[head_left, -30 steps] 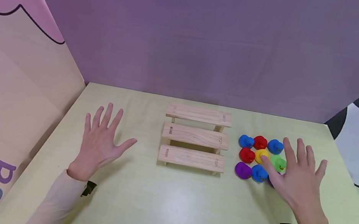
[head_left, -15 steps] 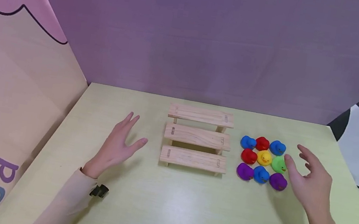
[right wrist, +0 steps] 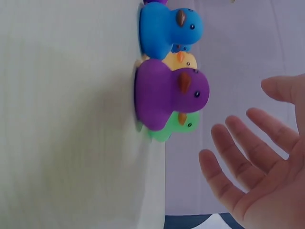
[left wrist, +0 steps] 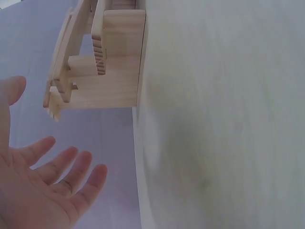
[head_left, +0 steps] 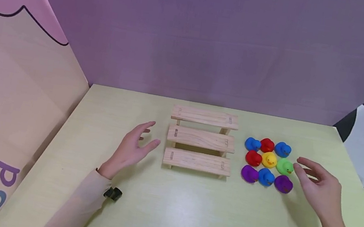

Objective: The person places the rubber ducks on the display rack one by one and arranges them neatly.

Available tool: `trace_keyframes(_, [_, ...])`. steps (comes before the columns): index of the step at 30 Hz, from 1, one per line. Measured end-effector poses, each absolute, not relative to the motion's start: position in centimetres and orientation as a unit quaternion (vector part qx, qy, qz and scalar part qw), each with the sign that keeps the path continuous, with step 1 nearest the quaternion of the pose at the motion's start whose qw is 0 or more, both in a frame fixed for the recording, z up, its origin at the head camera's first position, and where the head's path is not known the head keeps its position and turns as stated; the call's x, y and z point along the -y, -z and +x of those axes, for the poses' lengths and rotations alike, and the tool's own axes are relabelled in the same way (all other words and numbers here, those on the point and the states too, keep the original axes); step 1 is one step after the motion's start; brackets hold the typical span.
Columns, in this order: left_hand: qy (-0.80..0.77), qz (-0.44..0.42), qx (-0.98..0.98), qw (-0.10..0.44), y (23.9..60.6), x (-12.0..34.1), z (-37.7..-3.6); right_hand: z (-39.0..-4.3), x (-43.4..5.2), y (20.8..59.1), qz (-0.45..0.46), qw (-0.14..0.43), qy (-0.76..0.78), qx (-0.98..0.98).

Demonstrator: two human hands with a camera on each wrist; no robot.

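Nine small rubber ducks sit in a tight three-by-three block toward the right edge of the pale green table, closer to its far edge than its near one. The green duck holds the right end of the middle row, and the right hand hovers just beside it, fingers straight and loosely spread, thumb tip nearest the duck, touching nothing. The hand is tipped on edge, palm facing left toward the ducks. Just in front of the green one sits a purple duck at the block's near right corner; the right wrist view catches it side-on, orange beak clear, with a blue duck beyond it. The yellow duck is dead centre, a red duck on its left.

Left of the ducks, near the middle of the far edge, stands a three-step wooden riser, its lowest step toward the person. On its other side the left hand hangs just off the riser's left end, palm turned toward it, fingers relaxed and apart, gripping nothing. The left wrist view shows a clear gap between fingertips and wood.

Both forearms wear beige sleeves. A purple backdrop rises behind the table.
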State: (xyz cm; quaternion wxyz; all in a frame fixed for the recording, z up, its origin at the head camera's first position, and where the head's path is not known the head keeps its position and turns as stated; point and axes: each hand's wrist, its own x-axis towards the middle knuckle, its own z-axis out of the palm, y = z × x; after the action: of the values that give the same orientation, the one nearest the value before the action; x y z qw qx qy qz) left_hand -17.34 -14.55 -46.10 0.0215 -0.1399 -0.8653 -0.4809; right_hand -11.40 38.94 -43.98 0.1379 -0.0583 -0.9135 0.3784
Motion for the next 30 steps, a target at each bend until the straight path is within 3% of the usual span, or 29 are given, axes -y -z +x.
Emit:
trace_keyframes(12, [0.496,-0.167,0.852,0.009,46.1,12.7,-18.2,-11.1,-40.1,44.0,-0.052,0.026,-0.346,0.937])
trace_keyframes(30, [0.508,-0.153,0.847,-0.001,46.3,11.0,-19.0,-10.2,-41.4,45.4,-0.023,-0.026,-0.338,0.941])
